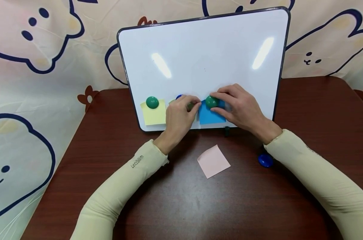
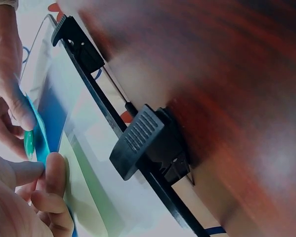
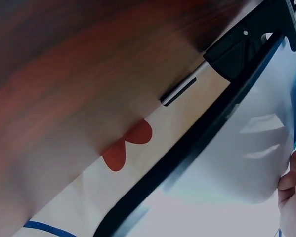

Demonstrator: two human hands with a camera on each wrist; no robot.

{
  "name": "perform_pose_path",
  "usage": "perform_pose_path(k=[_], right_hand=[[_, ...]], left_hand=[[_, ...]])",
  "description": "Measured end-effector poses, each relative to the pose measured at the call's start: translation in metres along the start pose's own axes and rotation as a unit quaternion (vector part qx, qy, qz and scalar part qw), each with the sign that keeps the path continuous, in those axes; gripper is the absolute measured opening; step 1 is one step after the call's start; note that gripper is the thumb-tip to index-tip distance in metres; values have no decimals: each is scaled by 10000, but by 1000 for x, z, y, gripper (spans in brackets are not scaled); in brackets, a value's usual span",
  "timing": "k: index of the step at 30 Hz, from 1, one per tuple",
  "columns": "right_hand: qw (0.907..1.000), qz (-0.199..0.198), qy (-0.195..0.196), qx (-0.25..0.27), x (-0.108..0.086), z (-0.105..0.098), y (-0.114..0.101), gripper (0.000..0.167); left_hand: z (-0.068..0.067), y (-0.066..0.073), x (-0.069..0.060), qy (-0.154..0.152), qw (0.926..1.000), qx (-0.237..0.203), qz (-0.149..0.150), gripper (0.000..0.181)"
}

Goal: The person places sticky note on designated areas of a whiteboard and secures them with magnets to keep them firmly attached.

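At the lower part of a whiteboard (image 1: 199,46), a blue sticky note (image 1: 210,116) lies against the surface. My left hand (image 1: 181,113) pinches its upper left corner between thumb and forefinger. With thumb and fingers, my right hand (image 1: 241,105) grips a round green magnet (image 1: 212,101) at the note's top edge. Seen from the left wrist, the blue note's top (image 2: 40,133) stands off the board. Behind my left hand, a pale green note (image 2: 83,197) and a blue magnet (image 1: 179,96) are mostly hidden. Further left, another green magnet (image 1: 152,102) sits on a yellow note (image 1: 154,116).
On the brown table (image 1: 175,206), a pink sticky note (image 1: 214,162) lies before the board. A blue magnet (image 1: 265,160) rests beside my right sleeve (image 1: 307,166). Black clip feet (image 2: 138,143) hold the board's lower edge. A patterned cloth (image 1: 64,83) hangs behind.
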State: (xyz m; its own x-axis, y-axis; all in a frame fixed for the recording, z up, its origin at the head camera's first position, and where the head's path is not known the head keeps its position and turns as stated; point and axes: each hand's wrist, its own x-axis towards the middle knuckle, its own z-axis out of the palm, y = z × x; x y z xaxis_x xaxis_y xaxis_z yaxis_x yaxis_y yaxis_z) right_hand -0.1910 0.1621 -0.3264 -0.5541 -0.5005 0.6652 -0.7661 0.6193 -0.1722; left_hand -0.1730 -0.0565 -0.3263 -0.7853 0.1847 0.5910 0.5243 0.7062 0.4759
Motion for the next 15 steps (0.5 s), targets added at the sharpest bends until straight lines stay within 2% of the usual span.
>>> perform_pose_path(k=[15], right_hand=[[9995, 58, -188, -253, 2, 1, -3, 51]], left_hand=[[0, 2, 1, 73, 10000, -23, 16, 16]])
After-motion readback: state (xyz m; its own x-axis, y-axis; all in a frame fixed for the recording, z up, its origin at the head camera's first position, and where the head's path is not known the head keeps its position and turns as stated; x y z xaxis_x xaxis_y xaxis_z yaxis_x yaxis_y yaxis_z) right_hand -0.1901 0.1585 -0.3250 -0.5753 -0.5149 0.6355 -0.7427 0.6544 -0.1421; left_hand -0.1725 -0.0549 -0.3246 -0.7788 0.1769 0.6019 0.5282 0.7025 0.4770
